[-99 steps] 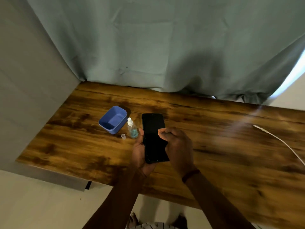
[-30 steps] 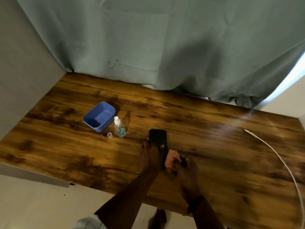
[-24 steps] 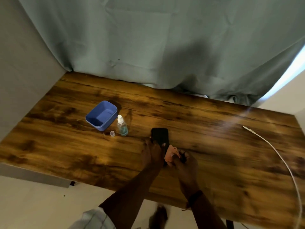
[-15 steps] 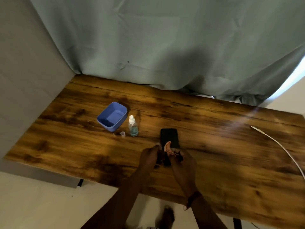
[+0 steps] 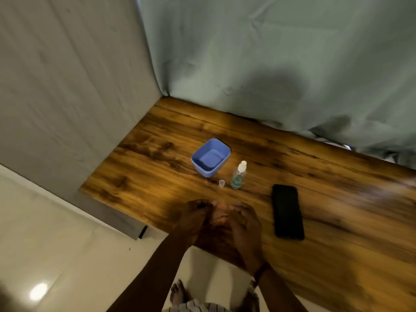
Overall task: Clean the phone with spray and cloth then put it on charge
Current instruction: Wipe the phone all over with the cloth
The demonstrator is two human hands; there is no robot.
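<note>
Our left hand (image 5: 195,218) and right hand (image 5: 244,224) sit low in the middle of the frame, fingers curled round one crumpled pinkish cloth (image 5: 219,216) held between them. Just to the right, one black phone (image 5: 287,212) lies flat on the wooden table (image 5: 349,221), untouched. Its long axis runs top to bottom of the frame, and we can't tell which end is which. Further up stand one upright spray bottle (image 5: 238,175), one tiny cap (image 5: 222,183) beside it, and one blue tub (image 5: 210,157).

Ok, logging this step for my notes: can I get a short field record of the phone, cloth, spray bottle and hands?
left hand: holds cloth
right hand: holds cloth too
cloth: pinkish, bunched between both hands
phone: flat on table, untouched, beside right hand
spray bottle: upright, loose cap beside it, blue tub behind
</note>
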